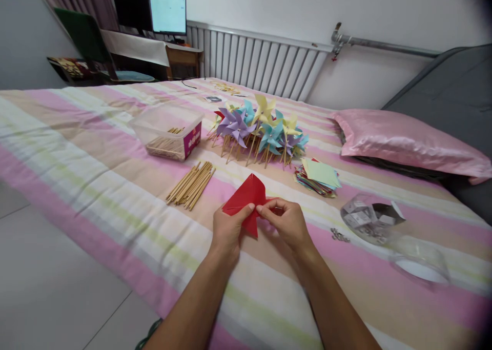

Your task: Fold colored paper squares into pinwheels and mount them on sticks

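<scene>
We see both hands working over a bed (96,155) with a striped sheet in pink, white and pale green. The left hand (227,228) and the right hand (286,222) hold together one red paper (248,195), folded into pointed flaps. The left thumb presses on the lower edge of the paper, and the right thumb and fingers pinch it just beside, so both grips are closed on the paper. The paper is lifted a little above the sheet, near the middle of the bed, with its point rising away from us.

Just beyond the left hand lies a bundle of sticks (191,185), flat on the sheet. Further back stands a clear box (169,130) with more sticks inside and a pink label on its side. To the right of the box there is a heap of finished pinwheels (261,127) in purple, blue and yellow, their sticks pointing toward us. Beside it lies a stack of coloured papers (319,177), with a pale green sheet on top.

Right of the hands we see a clear jar (367,218) lying on its side, its lid (421,265) near it, and some small pins (340,235) on the sheet. A pink pillow (403,140) rests at the right side of the bed.
</scene>
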{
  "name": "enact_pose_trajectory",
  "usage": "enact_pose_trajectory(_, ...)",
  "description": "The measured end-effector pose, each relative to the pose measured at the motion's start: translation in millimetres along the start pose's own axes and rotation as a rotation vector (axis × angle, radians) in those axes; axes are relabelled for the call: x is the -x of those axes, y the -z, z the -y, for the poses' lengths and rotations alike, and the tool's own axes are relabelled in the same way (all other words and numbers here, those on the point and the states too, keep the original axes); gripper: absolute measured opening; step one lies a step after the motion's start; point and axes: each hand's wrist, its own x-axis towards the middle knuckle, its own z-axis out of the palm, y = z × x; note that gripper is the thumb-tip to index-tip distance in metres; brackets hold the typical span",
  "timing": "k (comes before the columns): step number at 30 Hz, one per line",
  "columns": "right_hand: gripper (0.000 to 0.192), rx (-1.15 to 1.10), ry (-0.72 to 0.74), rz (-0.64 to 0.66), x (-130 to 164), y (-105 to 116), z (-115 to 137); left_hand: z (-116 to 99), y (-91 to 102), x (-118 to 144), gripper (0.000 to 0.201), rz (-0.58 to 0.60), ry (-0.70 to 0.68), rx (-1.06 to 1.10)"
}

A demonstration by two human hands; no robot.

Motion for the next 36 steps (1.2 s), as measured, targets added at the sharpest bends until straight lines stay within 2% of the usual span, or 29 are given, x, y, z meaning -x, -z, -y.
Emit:
enact_pose_trajectory(6, 0.022, 0.019, 0.006, 0.003, 0, 0, -2, 2, 0.8, -1, 0.03, -0.017, -0.005, -0.038)
enact_pose_trajectory(15, 0.024, 0.05, 0.054, 0.012, 1, -4, -1, -2, -1.1, 0, 0.025, -0.009, 0.035, 0.06)
enact_pose_trajectory(21, 0.032, -0.125, 0.052, -0.028, 2, -6, -3, -2, -0.3, -2, 0.029, -0.022, 0.038, 0.07)
enact_pose_trajectory(27, 0.057, -0.259, -0.054, -0.054, 2, -9, 2, 0, -1.6, -2, 0.029, -0.011, 0.032, 0.062)
enact_pose_trajectory(33, 0.055, -0.359, -0.099, -0.05, 3, -12, 1, 1, -2.8, 1, 0.027, 0.021, 0.031, 0.039)
enact_pose_trajectory(36, 0.056, -0.377, -0.113, -0.03, 1, -5, 0, 0, -1.3, 1, 0.03, 0.068, 0.052, 0.03)
